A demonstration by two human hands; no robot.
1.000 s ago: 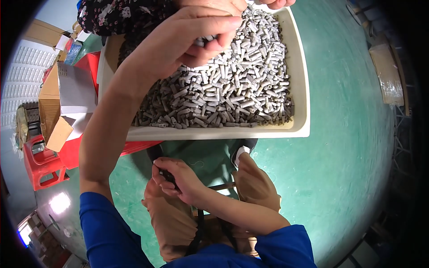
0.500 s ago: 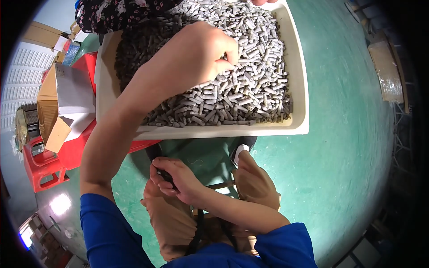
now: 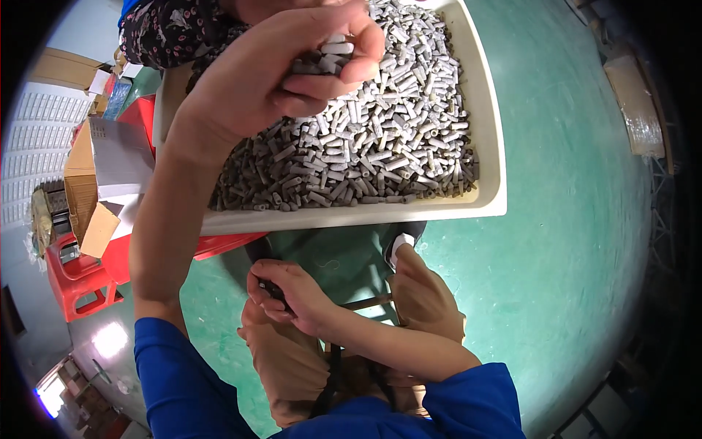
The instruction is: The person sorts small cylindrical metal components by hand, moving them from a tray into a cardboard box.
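Note:
My left hand (image 3: 256, 84) is raised over the far left part of a cream plastic tray (image 3: 351, 219). Its fingers curl around a handful of short grey tubes (image 3: 333, 57), which show in the hollow of the hand. Below it, the tray is heaped with loose tubes of the same sort (image 3: 380, 157), some with an open round end. In front of the tray, above my lap, my right hand (image 3: 296, 293) is closed around something dark that shows between the fingers. What it is, I cannot make out.
A person in a dark floral sleeve (image 3: 168, 33) is at the tray's far left. An open cardboard box (image 3: 86, 164) and a red plastic stool (image 3: 77, 274) stand left of the tray. On the right, a wrapped package (image 3: 636, 106) lies beyond the green floor (image 3: 556, 219).
My left hand has lifted off the heap and turned, moving up and slightly left, and grey tubes now show in it. My right hand keeps its place.

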